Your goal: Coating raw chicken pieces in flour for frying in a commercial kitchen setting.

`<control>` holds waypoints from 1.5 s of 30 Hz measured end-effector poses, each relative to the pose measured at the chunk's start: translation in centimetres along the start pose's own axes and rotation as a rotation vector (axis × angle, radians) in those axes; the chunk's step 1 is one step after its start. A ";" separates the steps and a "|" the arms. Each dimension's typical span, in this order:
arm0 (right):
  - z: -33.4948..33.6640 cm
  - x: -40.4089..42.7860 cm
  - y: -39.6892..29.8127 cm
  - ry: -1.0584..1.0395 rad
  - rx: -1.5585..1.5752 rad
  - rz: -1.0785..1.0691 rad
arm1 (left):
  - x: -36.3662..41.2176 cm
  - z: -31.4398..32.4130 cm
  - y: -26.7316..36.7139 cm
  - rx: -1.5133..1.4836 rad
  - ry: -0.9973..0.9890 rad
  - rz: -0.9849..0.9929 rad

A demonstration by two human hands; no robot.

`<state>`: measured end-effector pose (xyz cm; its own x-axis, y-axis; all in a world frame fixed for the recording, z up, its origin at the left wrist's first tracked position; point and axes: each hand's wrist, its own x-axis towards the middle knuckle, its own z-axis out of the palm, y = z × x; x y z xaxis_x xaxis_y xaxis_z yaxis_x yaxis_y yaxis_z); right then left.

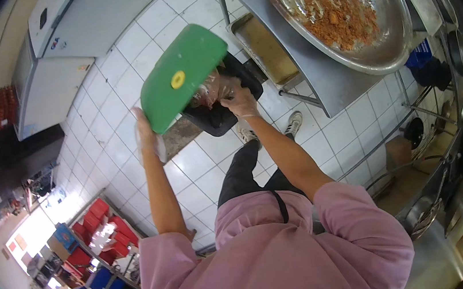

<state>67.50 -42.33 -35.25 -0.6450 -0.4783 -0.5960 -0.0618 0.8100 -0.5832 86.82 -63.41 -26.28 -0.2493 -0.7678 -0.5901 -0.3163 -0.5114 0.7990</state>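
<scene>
My left hand (147,133), in a clear plastic glove, grips the near left edge of a green plastic bin lid (191,62) with a yellow round mark. The lid is tilted up over a black bin (222,119) on the floor. My right hand (241,100), also gloved, is at the bin's mouth under the lid's right side. Its fingers are around crumpled clear plastic (209,91) with reddish bits in it. The lid and the plastic hide most of the bin's inside.
At right, a steel table (314,78) bears a large metal bowl (397,44) of reddish-brown crumbly food (329,7). A metal tray (265,51) sits on its lower level. White chest freezers (91,23) stand at upper left. Red containers (98,221) fill a rack at lower left.
</scene>
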 end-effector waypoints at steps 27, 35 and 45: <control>-40.2 -20.9 45.4 0.733 1.114 0.162 | -34.8 48.2 4.3 -0.027 -0.473 0.645; -58.0 -13.6 43.9 0.809 1.122 0.008 | -38.2 62.6 2.9 0.120 -0.623 0.791; -72.6 -5.8 53.8 0.842 1.075 0.233 | -37.6 86.2 3.6 0.235 -0.984 0.637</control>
<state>12.60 28.63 -23.09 -0.8436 0.2890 -0.4525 0.4730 0.0012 -0.8810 16.19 -3.14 -11.21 -0.9836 -0.1798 -0.0121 -0.0152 0.0157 0.9998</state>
